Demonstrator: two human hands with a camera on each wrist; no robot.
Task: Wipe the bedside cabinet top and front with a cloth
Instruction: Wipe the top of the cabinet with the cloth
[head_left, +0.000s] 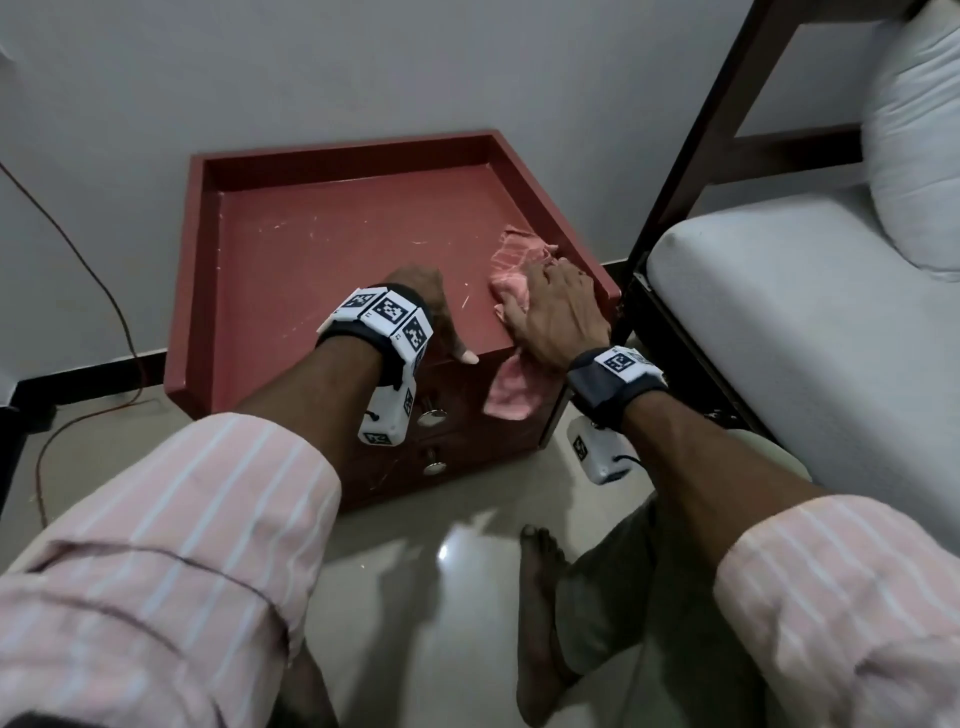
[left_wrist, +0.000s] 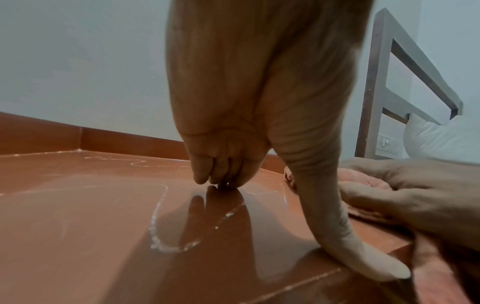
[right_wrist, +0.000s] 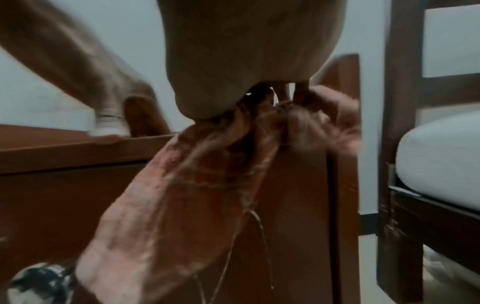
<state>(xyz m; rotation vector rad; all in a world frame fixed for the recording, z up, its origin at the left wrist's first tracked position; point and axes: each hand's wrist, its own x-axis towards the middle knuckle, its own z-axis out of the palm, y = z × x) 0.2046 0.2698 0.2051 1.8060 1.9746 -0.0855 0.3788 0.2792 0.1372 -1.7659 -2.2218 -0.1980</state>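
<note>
The red-brown bedside cabinet (head_left: 337, 249) has a raised rim on three sides, and its top carries pale streaks (left_wrist: 158, 232). A pink cloth (head_left: 519, 254) lies bunched at the top's right front corner, with one end hanging over the front edge (right_wrist: 182, 195). My right hand (head_left: 556, 312) lies flat on the cloth and presses it down. My left hand (head_left: 436, 312) rests beside it on the bare top. Its fingertips (left_wrist: 223, 176) touch the surface, its thumb (left_wrist: 363, 257) lies along the front edge, and it holds nothing.
Two metal drawer knobs (head_left: 432, 415) sit on the cabinet front below my left wrist. A dark bed frame (head_left: 670, 171) with a white mattress (head_left: 779, 291) and pillow (head_left: 914, 130) stands close on the right. A cable (head_left: 78, 249) runs down the wall at left. My bare foot (head_left: 540, 597) is on the tiled floor.
</note>
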